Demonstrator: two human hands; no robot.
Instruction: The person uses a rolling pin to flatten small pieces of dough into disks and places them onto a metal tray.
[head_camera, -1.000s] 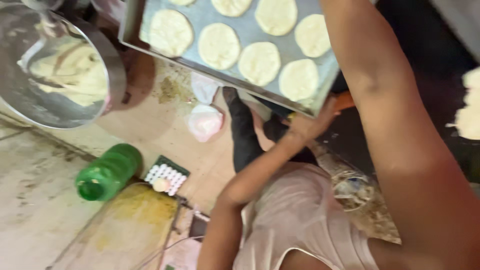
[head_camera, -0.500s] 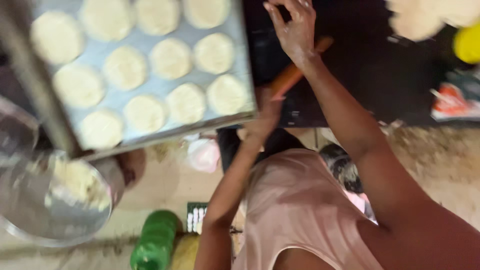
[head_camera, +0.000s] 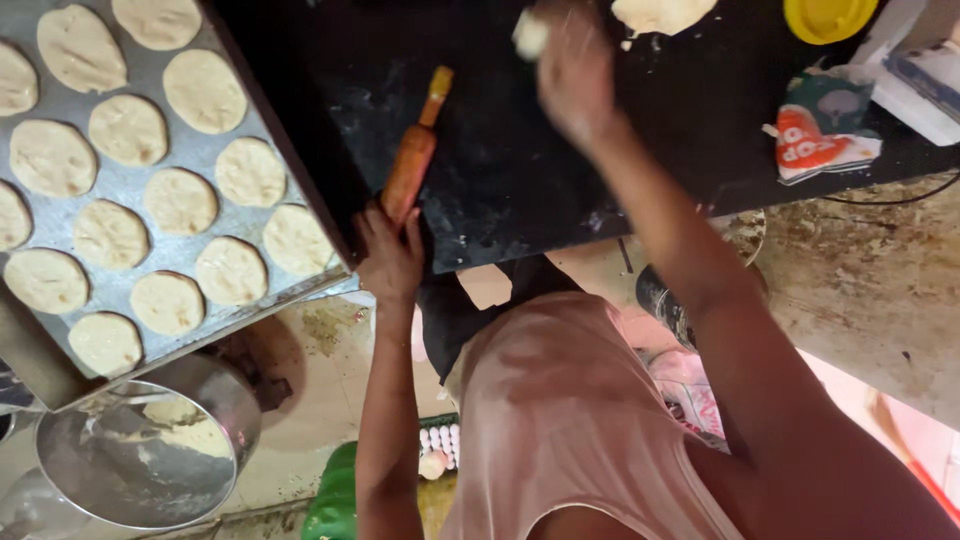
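Note:
My left hand (head_camera: 390, 255) rests at the near edge of the black counter (head_camera: 520, 160), its fingers closed around the lower end of an orange wooden rolling pin (head_camera: 415, 150) that lies slanted on the counter. My right hand (head_camera: 575, 75) reaches far over the counter, blurred by motion, and pinches a small pale piece of dough (head_camera: 530, 35). Just beyond it lies a larger lump of dough (head_camera: 660, 12) at the counter's far edge.
A metal tray (head_camera: 205, 150) with several flat dough rounds sits left of the counter. Below it is a steel bowl (head_camera: 140, 460) with dough. A yellow lid (head_camera: 828, 15) and a red-and-white packet (head_camera: 815, 140) lie at the right. A green bottle (head_camera: 335, 495) and eggs (head_camera: 440, 440) are on the floor.
The view has swung right, bringing the counter to the middle. My right hand has moved further across the counter and now has a dough piece. My left hand stays by the rolling pin.

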